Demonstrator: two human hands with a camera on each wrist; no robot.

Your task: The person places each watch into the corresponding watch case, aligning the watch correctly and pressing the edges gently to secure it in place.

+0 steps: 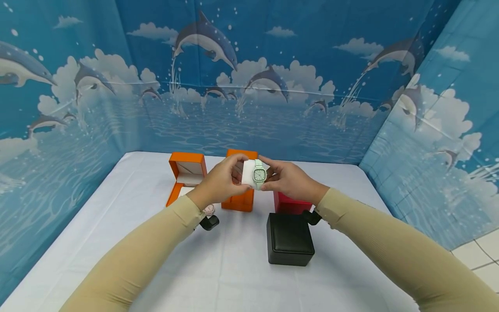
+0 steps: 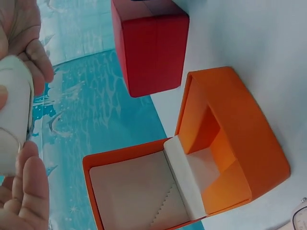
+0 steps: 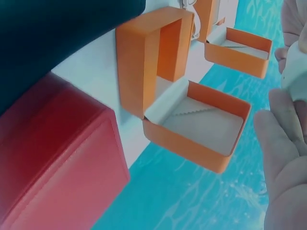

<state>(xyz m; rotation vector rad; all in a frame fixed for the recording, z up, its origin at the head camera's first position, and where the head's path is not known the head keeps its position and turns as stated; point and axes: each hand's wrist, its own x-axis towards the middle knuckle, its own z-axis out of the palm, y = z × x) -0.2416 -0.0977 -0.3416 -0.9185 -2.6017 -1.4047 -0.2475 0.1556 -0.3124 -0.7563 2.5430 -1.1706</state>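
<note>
A mint-green wristwatch (image 1: 259, 174) with a squarish dial is wrapped round a white watch cushion (image 1: 248, 174), held up above the table with its dial facing me. My left hand (image 1: 223, 178) grips the cushion's left end between thumb and fingers. From the other side my right hand (image 1: 291, 178) grips the watch and cushion, thumb below and fingers above. In the left wrist view the cushion (image 2: 14, 115) shows from behind, between both hands. Just beyond and below the hands stands an orange watch box (image 1: 238, 203), lid raised, its inside bare in the left wrist view.
Another open orange box (image 1: 187, 167) stands to the left, with a pale pink watch (image 1: 209, 210) near my left wrist. On the right are a red box (image 1: 286, 203) and, nearer, a closed black box (image 1: 290, 238). A dolphin-print curtain (image 1: 249, 108) hangs behind the white table.
</note>
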